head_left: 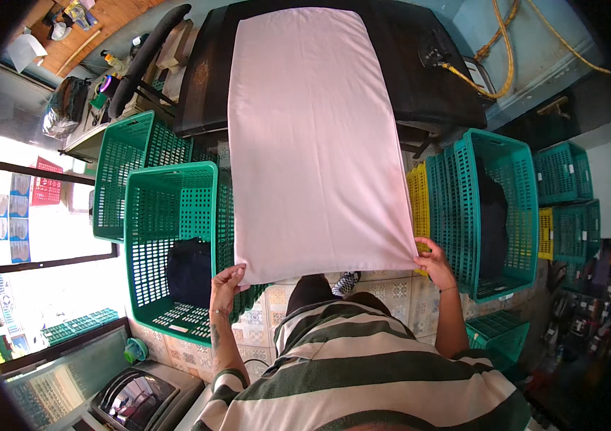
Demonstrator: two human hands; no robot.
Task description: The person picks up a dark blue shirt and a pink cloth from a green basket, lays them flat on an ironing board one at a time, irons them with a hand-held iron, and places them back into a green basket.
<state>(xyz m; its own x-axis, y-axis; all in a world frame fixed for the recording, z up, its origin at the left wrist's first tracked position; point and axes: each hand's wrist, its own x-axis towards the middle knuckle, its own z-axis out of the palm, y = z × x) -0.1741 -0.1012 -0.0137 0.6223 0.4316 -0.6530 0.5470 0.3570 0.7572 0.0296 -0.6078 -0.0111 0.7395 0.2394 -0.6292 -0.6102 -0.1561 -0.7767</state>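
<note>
A long pale pink cloth (313, 145) lies over a dark padded ironing table (208, 70), and its near end hangs off the edge towards me. My left hand (228, 281) pinches the near left corner of the cloth between thumb and fingers. At the near right corner, my right hand (435, 263) grips the fabric the same way. Between the two hands the near edge is stretched, with soft folds running to the right corner. On the table's right side, an iron (435, 56) stands with a yellow hose attached; only part of it can be made out.
Green plastic baskets (172, 169) stand at the left, one holding dark cloth (189, 272). On the right, stacked green baskets (524, 215) hold more dark cloth (492, 226), with a yellow basket (418, 199) beside them. A yellow hose (509, 54) hangs at the upper right.
</note>
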